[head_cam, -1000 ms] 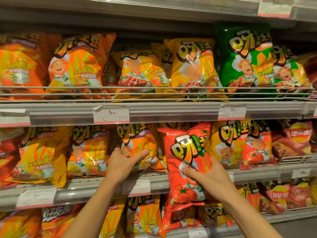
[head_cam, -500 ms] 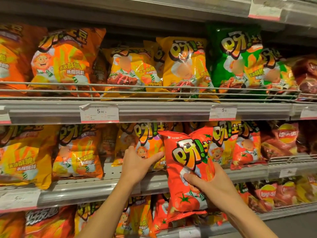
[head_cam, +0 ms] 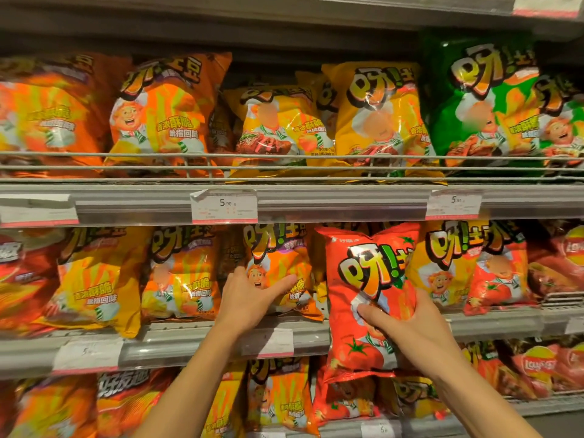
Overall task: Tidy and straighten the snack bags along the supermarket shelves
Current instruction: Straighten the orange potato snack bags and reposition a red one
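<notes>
Supermarket shelves (head_cam: 331, 205) packed with bright snack bags filled the view, price tags (head_cam: 223, 206) clipped along their grey front rails. On the middle shelf, a person's left hand (head_cam: 249, 298) lay against an orange snack bag (head_cam: 281, 267), fingers spread and mostly straight across its lower front, thumb angled out to the right; the bag stood leaning among yellow bags (head_cam: 98, 279) to its left. Just beside it, the right hand (head_cam: 407, 327) gripped a red tomato-flavour bag (head_cam: 363, 298) by its lower right side, fingers curled over the front and the thumb hidden behind. That red bag was held upright in front of the middle shelf's edge, its bottom hanging down past the rail and overlapping the bags on the shelf below. On the upper shelf, behind a wire guard (head_cam: 284, 162), orange, yellow and green bags (head_cam: 474, 99) stood in a row. Red bags of another brand (head_cam: 562, 263) sat at the far right.
</notes>
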Tool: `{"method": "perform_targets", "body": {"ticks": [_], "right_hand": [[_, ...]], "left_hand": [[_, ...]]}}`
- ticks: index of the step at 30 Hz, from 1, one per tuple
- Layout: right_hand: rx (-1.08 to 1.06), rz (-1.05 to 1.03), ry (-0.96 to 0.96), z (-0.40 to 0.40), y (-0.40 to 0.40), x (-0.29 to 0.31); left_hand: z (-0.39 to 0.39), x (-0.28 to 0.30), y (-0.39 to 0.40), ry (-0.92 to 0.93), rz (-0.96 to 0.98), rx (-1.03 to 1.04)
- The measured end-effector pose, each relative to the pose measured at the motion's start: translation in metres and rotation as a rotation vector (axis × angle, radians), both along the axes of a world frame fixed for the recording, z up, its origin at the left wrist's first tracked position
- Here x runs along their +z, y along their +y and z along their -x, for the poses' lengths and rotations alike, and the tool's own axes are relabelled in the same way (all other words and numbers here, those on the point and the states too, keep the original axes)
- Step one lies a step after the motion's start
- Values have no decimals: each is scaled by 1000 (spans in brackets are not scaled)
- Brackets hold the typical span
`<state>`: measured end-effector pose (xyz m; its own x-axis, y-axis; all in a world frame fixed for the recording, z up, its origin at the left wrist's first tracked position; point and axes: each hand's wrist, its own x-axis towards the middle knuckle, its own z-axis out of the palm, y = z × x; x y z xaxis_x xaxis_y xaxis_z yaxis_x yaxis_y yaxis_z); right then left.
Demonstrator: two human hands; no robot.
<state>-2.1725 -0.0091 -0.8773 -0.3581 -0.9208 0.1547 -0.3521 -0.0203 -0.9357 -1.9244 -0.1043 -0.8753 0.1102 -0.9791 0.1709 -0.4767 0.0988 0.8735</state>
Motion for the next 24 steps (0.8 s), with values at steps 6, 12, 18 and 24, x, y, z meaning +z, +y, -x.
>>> {"method": "perform_targets", "body": {"ticks": [6,12,18,24], "right_hand": [[1,3,-10,-8,-13,-2],[17,6,-28,-3,-15,-13],[42,7,59,10,-2,-19],[9,-29,-17,30,28,-13]], "left_hand": [[-9,-1,8,-5,39,-2],[-5,0,16,-122,231,111],[29,6,32,-202,736,430],[89,-14,51,-11,647,35]]}}
